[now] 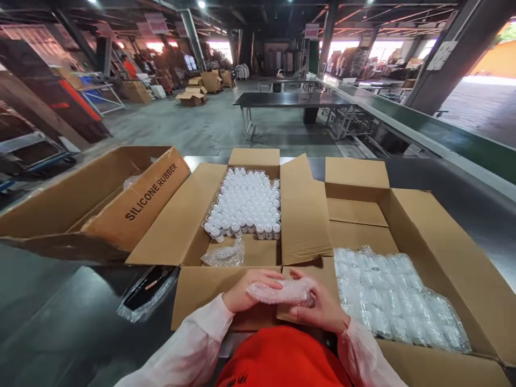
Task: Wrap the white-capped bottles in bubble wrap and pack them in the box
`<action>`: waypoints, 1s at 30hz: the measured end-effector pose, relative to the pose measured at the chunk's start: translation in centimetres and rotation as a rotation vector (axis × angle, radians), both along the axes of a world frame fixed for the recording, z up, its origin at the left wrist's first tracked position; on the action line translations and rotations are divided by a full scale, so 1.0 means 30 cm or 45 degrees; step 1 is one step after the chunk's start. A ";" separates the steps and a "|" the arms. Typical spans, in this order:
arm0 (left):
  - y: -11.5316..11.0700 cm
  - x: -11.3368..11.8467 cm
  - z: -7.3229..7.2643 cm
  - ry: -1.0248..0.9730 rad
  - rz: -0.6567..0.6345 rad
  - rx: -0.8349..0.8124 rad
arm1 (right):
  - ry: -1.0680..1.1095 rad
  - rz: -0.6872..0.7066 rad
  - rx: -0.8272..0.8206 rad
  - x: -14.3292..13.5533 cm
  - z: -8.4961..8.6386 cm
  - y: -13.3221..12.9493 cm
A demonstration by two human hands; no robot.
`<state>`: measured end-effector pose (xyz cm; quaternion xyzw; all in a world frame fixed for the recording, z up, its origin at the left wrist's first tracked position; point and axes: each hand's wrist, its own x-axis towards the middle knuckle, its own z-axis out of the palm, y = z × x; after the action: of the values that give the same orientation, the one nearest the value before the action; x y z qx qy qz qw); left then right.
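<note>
Both my hands clasp a bubble-wrapped bundle (287, 291) just at the near side of the middle box (161, 236).
My left hand (244, 293) closes on one end and my right hand (322, 309) on the other, probably to keep the soft wrap from slipping open. Inside the middle box, white-capped bottles (248, 199) stand upright, packed tight likely for mutual support, with loose bubble wrap (226, 253) at their near side. The box to its right (451, 236) holds wrapped packs (387, 295) in its near part; left of it sits the "SILICONE RUBBER" carton (147, 196).
</note>
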<state>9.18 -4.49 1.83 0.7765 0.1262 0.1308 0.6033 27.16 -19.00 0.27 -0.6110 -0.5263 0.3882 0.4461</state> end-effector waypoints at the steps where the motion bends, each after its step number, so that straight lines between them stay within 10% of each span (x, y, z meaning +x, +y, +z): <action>1: -0.005 0.000 0.000 0.018 -0.006 0.003 | -0.069 0.065 0.083 0.001 0.006 -0.003; 9: -0.066 -0.014 -0.050 0.000 0.030 0.262 | -0.227 -0.114 -0.128 -0.052 0.004 -0.065; 13: -0.161 0.045 -0.095 0.245 0.144 -0.127 | -0.788 -0.021 -0.107 -0.086 0.048 -0.114; 17: -0.200 0.102 -0.069 0.413 0.183 -0.605 | -0.733 -0.211 -0.208 -0.031 0.049 -0.201; 22: -0.115 0.083 -0.057 0.275 0.518 -0.617 | -0.698 -0.946 -0.755 0.195 -0.071 -0.342; 30: 0.071 -0.033 -0.131 0.211 0.908 -0.380 | -0.930 -0.714 -1.145 0.286 -0.139 -0.304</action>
<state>8.17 -2.37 -2.11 0.5957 0.4539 0.2494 0.6140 35.75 -28.12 -3.89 -0.9455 -0.2505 0.2065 0.0229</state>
